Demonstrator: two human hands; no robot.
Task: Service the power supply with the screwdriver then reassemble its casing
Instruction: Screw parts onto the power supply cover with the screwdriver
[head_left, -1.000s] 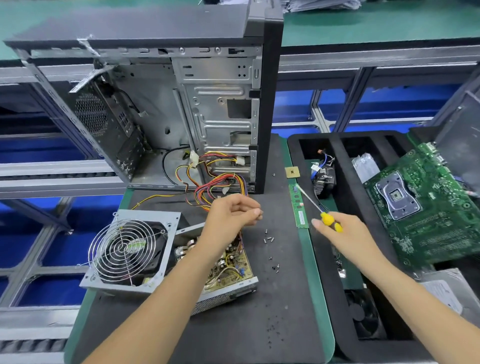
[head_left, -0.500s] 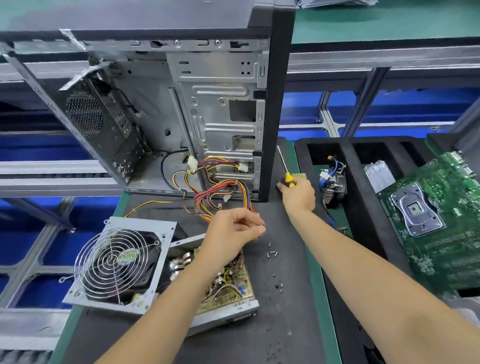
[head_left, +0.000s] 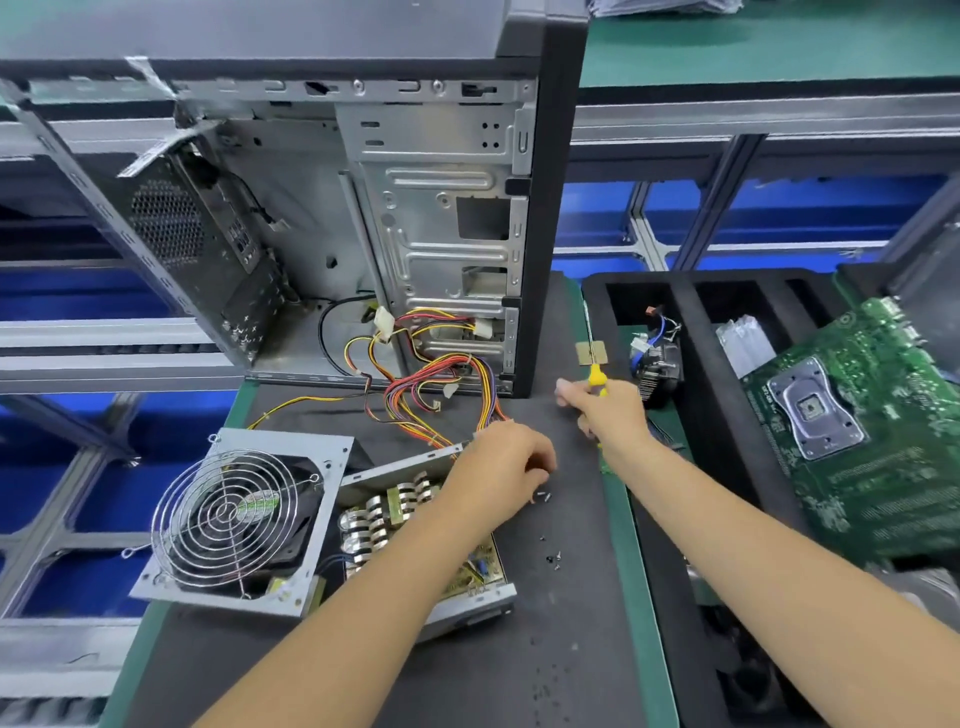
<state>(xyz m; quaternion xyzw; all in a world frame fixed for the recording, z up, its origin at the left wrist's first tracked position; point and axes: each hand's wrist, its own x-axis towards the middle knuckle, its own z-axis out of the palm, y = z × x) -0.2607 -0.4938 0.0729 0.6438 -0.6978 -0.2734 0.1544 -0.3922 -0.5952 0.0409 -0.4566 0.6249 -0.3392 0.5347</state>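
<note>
The opened power supply lies on the black mat with its circuit board and coils bare. Its fan cover leans against its left side. My left hand hovers over the unit's far right corner, fingers curled down to the mat beside loose screws; the fingertips are hidden. To the right, my right hand holds the yellow-handled screwdriver low over the mat, shaft pointing away from me.
An open computer case stands behind, coloured cables running from it to the power supply. On the right, a black foam tray holds a CPU cooler and a green motherboard. More screws lie nearer me.
My right hand has carried the screwdriver from over the foam tray to the mat beside the case's front corner. My left hand has dropped toward the loose screws.
</note>
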